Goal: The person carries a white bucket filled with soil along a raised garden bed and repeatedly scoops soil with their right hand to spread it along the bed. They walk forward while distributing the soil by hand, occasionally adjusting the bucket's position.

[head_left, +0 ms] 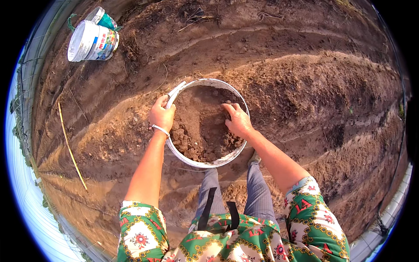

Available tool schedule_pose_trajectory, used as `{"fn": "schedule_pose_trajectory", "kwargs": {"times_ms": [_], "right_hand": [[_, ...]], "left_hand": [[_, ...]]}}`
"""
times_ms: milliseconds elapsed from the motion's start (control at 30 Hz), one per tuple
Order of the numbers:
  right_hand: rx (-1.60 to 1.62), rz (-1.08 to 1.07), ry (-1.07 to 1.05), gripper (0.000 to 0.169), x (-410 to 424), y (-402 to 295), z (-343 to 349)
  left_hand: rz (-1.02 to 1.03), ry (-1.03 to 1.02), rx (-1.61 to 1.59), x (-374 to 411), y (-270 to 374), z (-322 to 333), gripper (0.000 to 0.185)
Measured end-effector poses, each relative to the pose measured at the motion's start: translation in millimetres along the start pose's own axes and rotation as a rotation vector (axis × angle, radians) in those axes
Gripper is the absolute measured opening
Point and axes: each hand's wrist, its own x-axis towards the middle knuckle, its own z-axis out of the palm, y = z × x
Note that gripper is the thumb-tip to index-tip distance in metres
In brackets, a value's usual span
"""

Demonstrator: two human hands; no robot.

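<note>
A round white plastic bucket (226, 159) is before me, above my shins, with brown crumbly soil or a soil-like material (203, 121) inside. My left hand (162, 113) grips the bucket's left rim, thumb on the inner side, with a white band on its wrist. Inside the bucket at the right, my right hand (238, 120) has its bent fingers at the dark clumps by the wall. Whether it holds any of them I cannot tell. The bucket's underside and what bears it are hidden.
Two more plastic buckets, one white with a printed side (101, 42) and one white and green (107, 21), lie tilted at the upper left. A thin pale stick (70, 147) lies on the ground at left. Ridges and furrows of bare soil (294, 85) surround me; my shoe (254, 158) is below the bucket.
</note>
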Motion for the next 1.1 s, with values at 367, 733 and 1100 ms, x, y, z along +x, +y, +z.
{"fn": "schedule_pose_trajectory", "kwargs": {"times_ms": [367, 733, 1100], "right_hand": [[0.178, 0.234, -0.044, 0.057, -12, -40, 68], [1.864, 0.639, -0.228, 0.028, -39, -32, 39], [1.497, 0.324, 1.146, 0.050, -201, 349, -456]], "left_hand": [[0.047, -0.039, -0.110, 3, -5, 2, 0.036], [0.062, 0.027, -0.032, 6, -56, -4, 0.022], [-0.049, -0.032, 0.132, -3, -2, 17, 0.023]]}}
